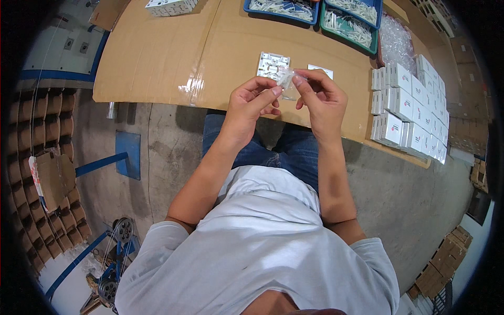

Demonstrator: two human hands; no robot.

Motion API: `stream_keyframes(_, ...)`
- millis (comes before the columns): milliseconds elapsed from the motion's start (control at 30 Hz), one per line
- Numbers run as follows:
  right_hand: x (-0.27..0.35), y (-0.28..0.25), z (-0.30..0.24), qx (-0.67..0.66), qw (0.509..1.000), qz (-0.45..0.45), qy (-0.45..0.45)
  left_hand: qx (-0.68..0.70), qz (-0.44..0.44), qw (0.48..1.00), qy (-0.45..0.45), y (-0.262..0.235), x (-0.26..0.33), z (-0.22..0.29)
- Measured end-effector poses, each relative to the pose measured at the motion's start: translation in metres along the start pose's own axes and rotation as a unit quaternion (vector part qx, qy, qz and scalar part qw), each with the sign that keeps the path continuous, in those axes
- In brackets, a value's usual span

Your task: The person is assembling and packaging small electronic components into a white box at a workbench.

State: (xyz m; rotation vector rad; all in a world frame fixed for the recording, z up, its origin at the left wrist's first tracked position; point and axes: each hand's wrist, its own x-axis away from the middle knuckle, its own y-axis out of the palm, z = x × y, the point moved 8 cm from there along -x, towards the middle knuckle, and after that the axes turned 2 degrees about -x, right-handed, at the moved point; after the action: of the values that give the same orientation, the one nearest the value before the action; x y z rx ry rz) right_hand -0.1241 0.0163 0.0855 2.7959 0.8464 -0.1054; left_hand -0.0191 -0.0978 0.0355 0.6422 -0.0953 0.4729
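Note:
Between my two hands, over the near edge of the table, is a small clear plastic bag (286, 79) with whitish bits inside. My left hand (252, 102) pinches its left side between thumb and forefinger. On the other side my right hand (321, 97) grips it the same way, thumb against curled fingers. Just beyond the bag lies a white tray with small parts (273, 64), its near right corner partly hidden by the bag and fingers. A flat white card or box (321, 70) shows behind my right hand.
White boxes (409, 105) stand stacked at the table's right edge. Blue bins (283, 9) and a green bin (349, 31) of small white parts sit at the far side, beside a heap of clear bags (395, 44). Another white box (170, 6) lies far left on the cardboard-covered table (152, 58).

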Motion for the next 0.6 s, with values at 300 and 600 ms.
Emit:
stream_keyframes(300,0.000,-0.007,0.002,-0.033,0.999,0.021,0.016,-0.162,-0.034,0.982,0.087,0.018,0.004,0.011)
stream_keyframes(600,-0.004,-0.010,-0.001,-0.006,1.000,-0.006,0.017,-0.179,0.035,0.975,0.125,0.002,-0.002,0.011)
